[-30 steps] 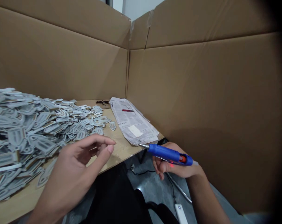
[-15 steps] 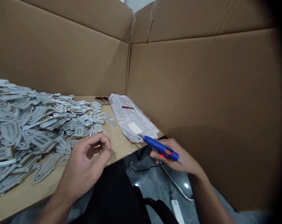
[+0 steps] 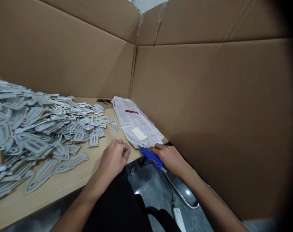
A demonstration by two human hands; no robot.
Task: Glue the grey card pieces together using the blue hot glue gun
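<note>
My right hand grips a blue hot glue gun from its right side. The gun's nozzle points up and left, close to the near edge of a sheet of newspaper. A stub of glue stick pokes out of its back end. My left hand hovers over the table's front edge, its fingers curled together; whatever they may hold is hidden. Left of it spreads a large pile of grey-white, shield-shaped plastic pieces. One such piece lies apart from the pile, beside the newspaper.
On the newspaper lie a white card and a red pen-like item. Dark thin strands rest at the back. Cardboard walls enclose the table's back and right. Below are a white power strip and a cord.
My right hand has turned and brought the glue gun left and down, beside the newspaper's near edge. My left hand has moved right, towards the gun, its fingers now closer together.
</note>
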